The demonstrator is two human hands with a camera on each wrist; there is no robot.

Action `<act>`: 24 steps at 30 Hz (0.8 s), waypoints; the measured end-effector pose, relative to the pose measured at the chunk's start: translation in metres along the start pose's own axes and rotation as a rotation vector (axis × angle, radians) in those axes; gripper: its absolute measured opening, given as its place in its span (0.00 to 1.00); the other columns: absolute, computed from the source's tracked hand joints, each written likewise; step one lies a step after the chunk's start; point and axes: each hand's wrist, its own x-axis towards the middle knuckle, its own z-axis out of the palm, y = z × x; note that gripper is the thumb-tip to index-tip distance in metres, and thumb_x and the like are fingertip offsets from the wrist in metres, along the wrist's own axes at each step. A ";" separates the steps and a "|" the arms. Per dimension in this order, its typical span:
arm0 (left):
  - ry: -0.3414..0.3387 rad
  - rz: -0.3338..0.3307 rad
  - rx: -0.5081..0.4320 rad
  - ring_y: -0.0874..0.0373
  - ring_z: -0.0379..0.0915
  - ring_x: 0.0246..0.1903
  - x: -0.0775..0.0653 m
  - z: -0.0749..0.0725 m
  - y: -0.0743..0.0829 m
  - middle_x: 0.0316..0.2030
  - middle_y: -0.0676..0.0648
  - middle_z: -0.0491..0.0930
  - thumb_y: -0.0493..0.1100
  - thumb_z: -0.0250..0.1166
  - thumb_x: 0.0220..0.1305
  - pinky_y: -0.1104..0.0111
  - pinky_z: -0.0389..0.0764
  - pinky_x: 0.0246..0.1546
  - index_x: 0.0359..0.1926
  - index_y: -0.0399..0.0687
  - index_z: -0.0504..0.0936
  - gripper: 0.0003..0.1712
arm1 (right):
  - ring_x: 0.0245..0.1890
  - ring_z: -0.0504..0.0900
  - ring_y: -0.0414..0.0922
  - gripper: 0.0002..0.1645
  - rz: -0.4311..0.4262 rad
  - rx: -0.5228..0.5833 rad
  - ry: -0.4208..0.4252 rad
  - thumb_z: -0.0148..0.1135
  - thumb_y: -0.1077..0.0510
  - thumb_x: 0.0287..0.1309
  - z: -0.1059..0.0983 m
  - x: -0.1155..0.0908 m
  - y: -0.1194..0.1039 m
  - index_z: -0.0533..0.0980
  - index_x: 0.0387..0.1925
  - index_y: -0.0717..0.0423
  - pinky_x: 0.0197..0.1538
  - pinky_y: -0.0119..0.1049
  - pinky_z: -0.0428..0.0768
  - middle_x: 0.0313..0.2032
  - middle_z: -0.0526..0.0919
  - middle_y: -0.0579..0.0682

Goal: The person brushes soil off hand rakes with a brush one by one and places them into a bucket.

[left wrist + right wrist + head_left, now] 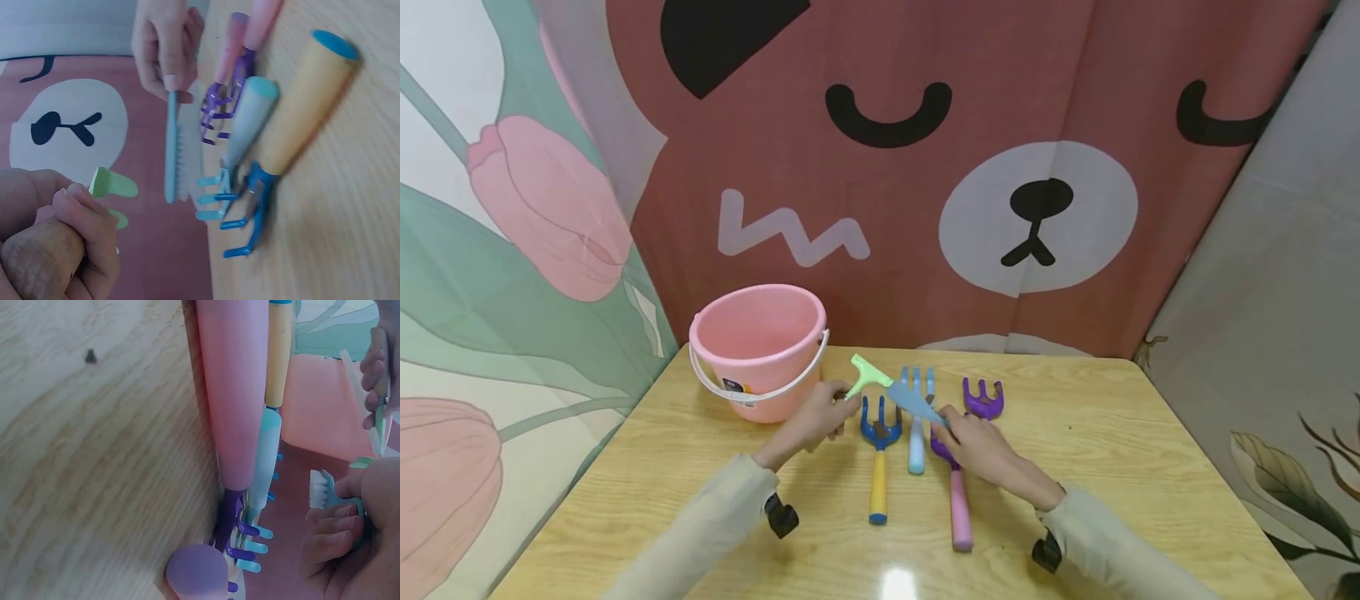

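In the head view my left hand [823,414] grips a small garden tool with a light green head [868,374]. Its wooden handle [40,259] fills the palm in the left wrist view. My right hand [985,448] holds a blue brush [914,402] by its handle, and its white bristles [318,489] show in the right wrist view. The brush reaches leftward, its end close by the green head. Beneath lie a blue hand rake with a yellow handle [878,490], a light blue rake [917,450] and a purple rake with a pink handle [960,512].
A pink bucket [767,387] with a white handle stands at the table's back left. Another purple rake [983,402] lies beyond my right hand. Printed curtains [887,208] hang behind the wooden table [1120,500] and along its sides.
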 end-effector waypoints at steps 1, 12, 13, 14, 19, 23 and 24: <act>0.000 0.008 -0.002 0.60 0.68 0.12 0.000 -0.001 0.003 0.21 0.47 0.75 0.43 0.57 0.73 0.68 0.74 0.14 0.38 0.37 0.79 0.12 | 0.10 0.58 0.32 0.14 -0.005 0.003 0.004 0.53 0.56 0.73 0.000 0.000 0.000 0.75 0.48 0.63 0.13 0.25 0.56 0.13 0.63 0.38; 0.027 0.000 -0.133 0.60 0.74 0.16 0.009 -0.020 0.027 0.31 0.41 0.79 0.39 0.57 0.72 0.73 0.73 0.15 0.57 0.27 0.73 0.20 | 0.12 0.61 0.34 0.13 0.014 -0.021 0.019 0.54 0.56 0.72 -0.001 0.001 0.004 0.75 0.47 0.63 0.14 0.28 0.59 0.15 0.65 0.40; 0.028 -0.003 -0.147 0.61 0.74 0.16 0.009 -0.023 0.030 0.32 0.41 0.79 0.38 0.56 0.72 0.74 0.73 0.15 0.60 0.26 0.71 0.22 | 0.12 0.61 0.34 0.13 0.017 -0.020 0.019 0.54 0.56 0.72 0.000 0.001 0.004 0.75 0.47 0.63 0.14 0.28 0.59 0.15 0.66 0.40; 0.029 -0.011 -0.161 0.61 0.75 0.17 0.009 -0.026 0.032 0.32 0.41 0.79 0.37 0.56 0.71 0.74 0.73 0.16 0.61 0.26 0.68 0.23 | 0.12 0.61 0.34 0.13 0.020 -0.018 0.018 0.54 0.56 0.72 0.000 0.001 0.005 0.75 0.47 0.63 0.14 0.28 0.59 0.16 0.66 0.40; 0.030 -0.074 -0.227 0.62 0.77 0.22 0.009 -0.048 0.046 0.36 0.41 0.79 0.36 0.52 0.71 0.75 0.74 0.18 0.67 0.27 0.60 0.27 | 0.12 0.62 0.34 0.14 0.037 -0.024 0.011 0.54 0.55 0.73 0.001 0.001 0.006 0.75 0.48 0.62 0.14 0.29 0.61 0.15 0.66 0.39; 0.047 -0.087 -0.235 0.61 0.77 0.24 0.012 -0.067 0.054 0.34 0.44 0.77 0.35 0.49 0.72 0.74 0.76 0.20 0.64 0.26 0.64 0.23 | 0.12 0.63 0.34 0.15 0.043 -0.022 0.012 0.54 0.54 0.73 0.001 0.001 0.006 0.75 0.49 0.62 0.15 0.30 0.62 0.15 0.67 0.40; 0.051 -0.085 -0.235 0.61 0.76 0.24 0.013 -0.072 0.055 0.33 0.44 0.77 0.36 0.49 0.72 0.74 0.76 0.21 0.60 0.25 0.66 0.21 | 0.12 0.63 0.34 0.15 0.041 -0.019 0.012 0.54 0.54 0.73 0.001 0.001 0.006 0.75 0.49 0.63 0.15 0.30 0.62 0.15 0.67 0.40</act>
